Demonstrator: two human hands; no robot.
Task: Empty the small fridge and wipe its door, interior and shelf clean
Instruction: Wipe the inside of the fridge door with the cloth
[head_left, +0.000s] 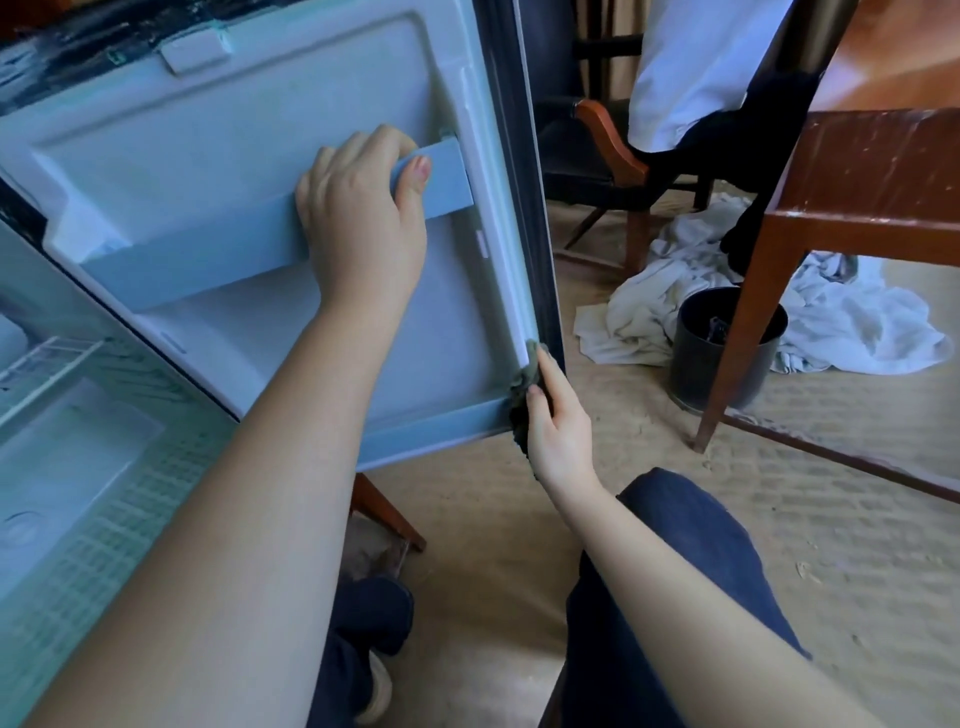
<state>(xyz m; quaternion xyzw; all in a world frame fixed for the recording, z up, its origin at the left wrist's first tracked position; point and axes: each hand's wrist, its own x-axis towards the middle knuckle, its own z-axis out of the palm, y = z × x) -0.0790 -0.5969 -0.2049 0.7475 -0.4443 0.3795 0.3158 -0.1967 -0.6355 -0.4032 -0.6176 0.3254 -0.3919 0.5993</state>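
At far left the fridge interior (78, 467) is cut off by the frame, and its wire shelf (47, 358) shows only in part. On the open door (234, 130) the left grip (358, 208) curls over the door bar (208, 260), fingers hidden behind it. The right grip (558, 415) pinches a dark cloth (524, 371), mostly hidden, against the door's lower edge. A table leg (753, 291) crosses a black bin (717, 374) beside white linen (649, 291).

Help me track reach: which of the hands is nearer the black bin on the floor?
Right. The right hand holds a cloth against the door edge, just left of the bin; the left hand grips the door shelf rail, farther left.
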